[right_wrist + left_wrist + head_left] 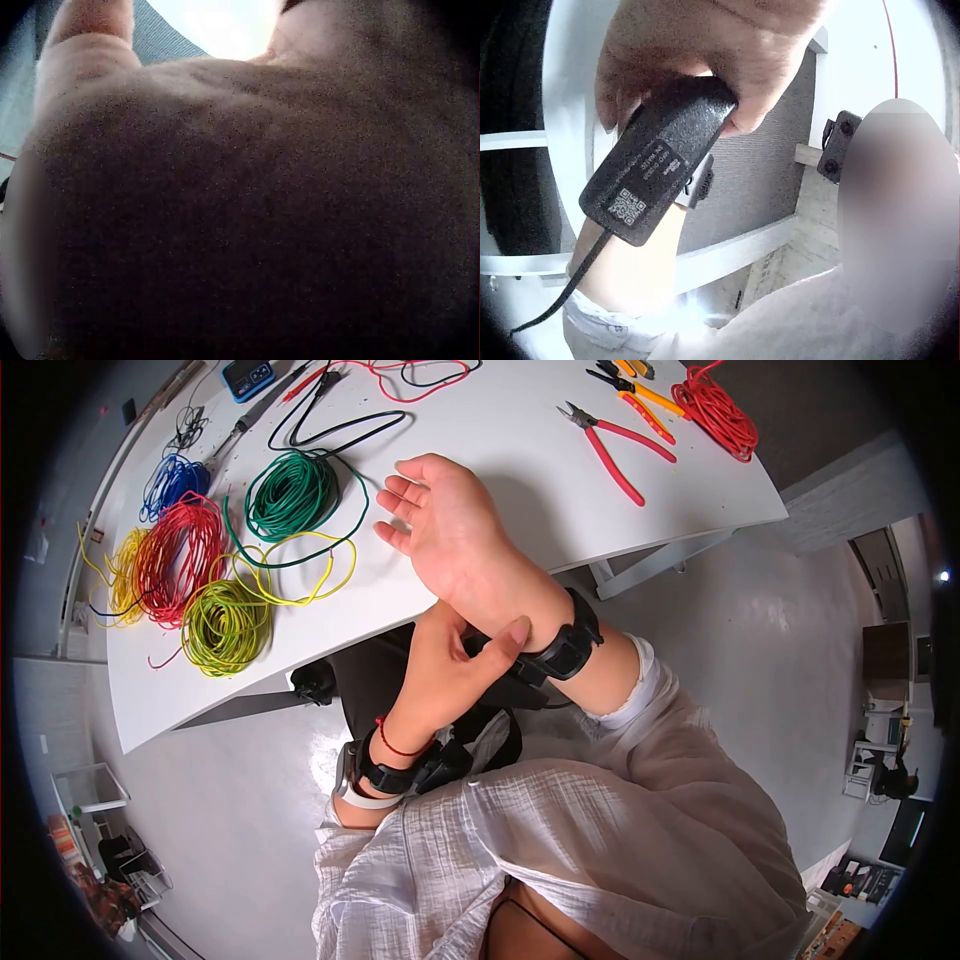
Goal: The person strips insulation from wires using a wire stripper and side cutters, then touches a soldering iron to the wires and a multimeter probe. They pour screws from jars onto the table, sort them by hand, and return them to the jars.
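My left hand (440,670) reaches across to the right wrist, its thumb on the inner side beside a black strap (568,650). In the left wrist view, that hand's fingers curl around the end of a black wrist camera (656,161) with a printed label and a cable. The fingers behind the wrist are hidden in the head view. My right hand (455,540) is raised palm up, its fingers loosely bent and holding nothing. Dark, close skin fills most of the right wrist view. A red cord, a white band and another black device (440,765) encircle the left wrist.
On the white table (480,440) lie coils of green wire (292,495), red wire (180,560), yellow-green wire (225,630) and blue wire (175,485). Red-handled cutters (620,455) lie at the right, near another red wire coil (718,415). A blue meter (247,375) sits at the back.
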A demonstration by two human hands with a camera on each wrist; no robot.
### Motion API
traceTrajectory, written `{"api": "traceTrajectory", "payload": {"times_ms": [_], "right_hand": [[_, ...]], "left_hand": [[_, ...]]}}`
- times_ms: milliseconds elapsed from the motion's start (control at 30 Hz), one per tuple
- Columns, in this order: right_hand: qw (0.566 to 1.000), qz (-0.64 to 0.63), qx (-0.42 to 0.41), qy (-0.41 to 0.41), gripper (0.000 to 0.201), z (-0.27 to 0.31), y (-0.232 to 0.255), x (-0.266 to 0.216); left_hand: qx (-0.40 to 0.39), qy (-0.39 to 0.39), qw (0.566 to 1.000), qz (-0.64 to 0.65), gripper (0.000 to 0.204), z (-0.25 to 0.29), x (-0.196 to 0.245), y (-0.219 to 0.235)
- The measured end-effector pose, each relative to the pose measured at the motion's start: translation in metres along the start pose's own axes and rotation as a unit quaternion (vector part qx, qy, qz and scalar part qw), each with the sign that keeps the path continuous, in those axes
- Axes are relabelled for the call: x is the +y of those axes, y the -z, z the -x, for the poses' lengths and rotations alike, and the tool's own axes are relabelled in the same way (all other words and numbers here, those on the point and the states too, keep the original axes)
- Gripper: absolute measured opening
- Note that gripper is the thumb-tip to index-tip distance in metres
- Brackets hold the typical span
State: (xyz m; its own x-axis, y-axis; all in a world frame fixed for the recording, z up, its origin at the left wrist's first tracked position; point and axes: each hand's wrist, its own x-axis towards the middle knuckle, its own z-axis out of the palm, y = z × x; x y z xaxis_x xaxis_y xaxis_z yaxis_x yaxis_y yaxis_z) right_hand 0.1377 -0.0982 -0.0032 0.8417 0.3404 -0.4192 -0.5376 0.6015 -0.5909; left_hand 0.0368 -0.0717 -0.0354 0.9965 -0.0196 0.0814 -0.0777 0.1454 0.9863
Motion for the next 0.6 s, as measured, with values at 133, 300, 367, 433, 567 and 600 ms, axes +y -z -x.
{"api": "traceTrajectory", "payload": {"times_ms": [133, 300, 367, 433, 567, 600], "right_hand": [[1.000, -0.002, -0.001, 0.004, 0.021, 0.002, 0.000, 0.000], [1.000, -0.002, -0.005, 0.009, 0.021, 0.002, 0.001, 0.000], [1.000, -0.001, -0.006, 0.010, 0.021, 0.003, 0.001, 0.001], [1.000, -0.001, -0.006, 0.011, 0.022, 0.002, 0.002, 0.001], [1.000, -0.006, -0.011, 0.010, 0.022, 0.000, 0.003, 0.001], [1.000, -0.006, -0.011, 0.008, 0.022, 0.000, 0.003, 0.001]], "left_hand": [[-0.011, 0.007, 1.000, -0.012, 0.028, 0.000, -0.002, 0.003], [-0.009, -0.005, 1.000, 0.009, 0.025, 0.001, -0.002, 0.002], [-0.009, -0.004, 1.000, 0.015, 0.025, 0.001, -0.003, 0.003], [-0.030, 0.000, 1.000, -0.007, 0.024, 0.000, -0.003, 0.006], [-0.035, 0.004, 0.999, -0.013, 0.027, 0.001, -0.005, 0.009], [-0.058, 0.019, 0.998, -0.024, 0.031, 0.002, -0.006, 0.012]]}}
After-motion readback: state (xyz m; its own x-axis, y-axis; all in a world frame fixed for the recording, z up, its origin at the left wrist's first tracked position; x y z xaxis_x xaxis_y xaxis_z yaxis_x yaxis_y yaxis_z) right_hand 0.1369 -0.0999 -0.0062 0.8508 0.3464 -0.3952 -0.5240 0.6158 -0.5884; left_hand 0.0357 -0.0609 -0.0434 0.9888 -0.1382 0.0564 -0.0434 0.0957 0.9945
